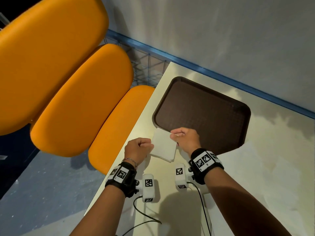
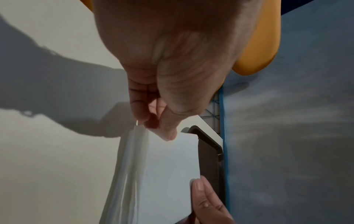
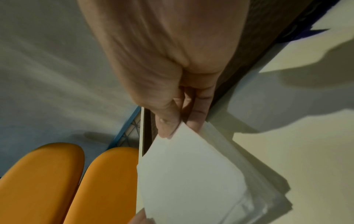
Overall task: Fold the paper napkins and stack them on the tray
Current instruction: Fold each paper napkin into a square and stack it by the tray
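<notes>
Both my hands, left [image 1: 139, 147] and right [image 1: 185, 138], pinch the top napkin [image 1: 164, 145] beside the tray [image 1: 204, 113]; I could drag extra sheets along.

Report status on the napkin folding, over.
Left hand and right hand each pinch a corner of the top napkin. Tray holds no napkins yet. Nothing in the way.

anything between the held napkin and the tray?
Nothing visible. Both hands, left hand and right hand, pinch the top napkin at the near edge of the tray, whose brown surface shows bare.
</notes>
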